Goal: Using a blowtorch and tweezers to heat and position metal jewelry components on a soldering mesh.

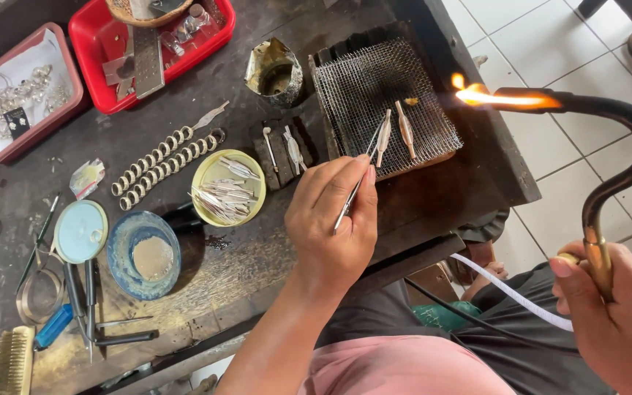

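Note:
My left hand pinches thin metal tweezers; their tips touch the lower end of a slim silver piece lying on a wire mesh pad. A second silver piece lies just to its right. My right hand grips the brass handle of a curved black torch. Its orange flame burns at the mesh pad's right edge, a little away from the pieces.
On the dark bench stand a yellow dish of silver slivers, a blue bowl of powder, a pale blue lid, rows of metal rings, a metal cup, a red tray, a pink tray, hand tools and a brush.

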